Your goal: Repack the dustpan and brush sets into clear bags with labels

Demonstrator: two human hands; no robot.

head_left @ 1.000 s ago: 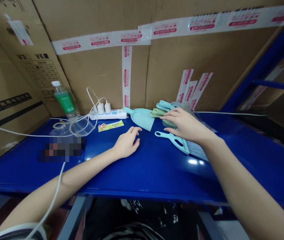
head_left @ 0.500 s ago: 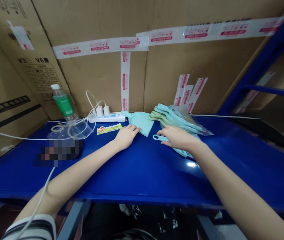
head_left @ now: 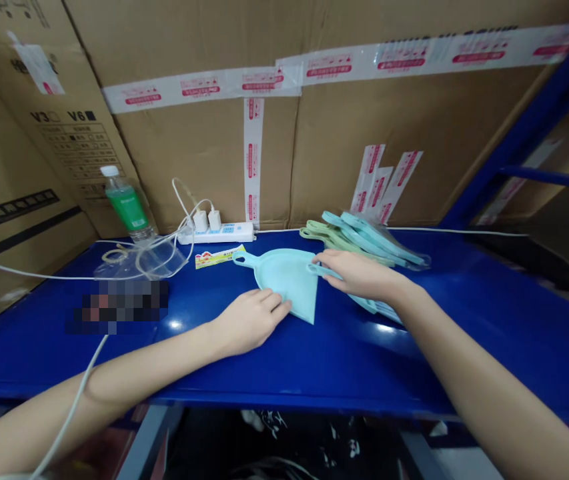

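Note:
A light blue dustpan (head_left: 287,273) lies on the blue table with its handle toward the left. My left hand (head_left: 250,322) is closed on the dustpan's near edge, its fingertips over the rim. My right hand (head_left: 357,272) is closed round the handle of a light blue hand brush (head_left: 364,303); the handle's ring end sticks out past the fingers, over the pan's right side. My hand and wrist hide much of the brush. Behind my right hand lies a pile of light blue and green handled pieces (head_left: 364,233), partly in clear plastic.
A white power strip (head_left: 224,233) with plugged-in chargers lies at the back, near a yellow-green wrapper (head_left: 209,259). A bottle with a green label (head_left: 128,208) stands at the left. A white cable (head_left: 29,272) crosses there. Taped cardboard (head_left: 204,153) rises behind the table.
My left hand has drawn the dustpan toward me, away from the power strip. The brush handle in my right hand has shifted slightly and is now over the pan's right side.

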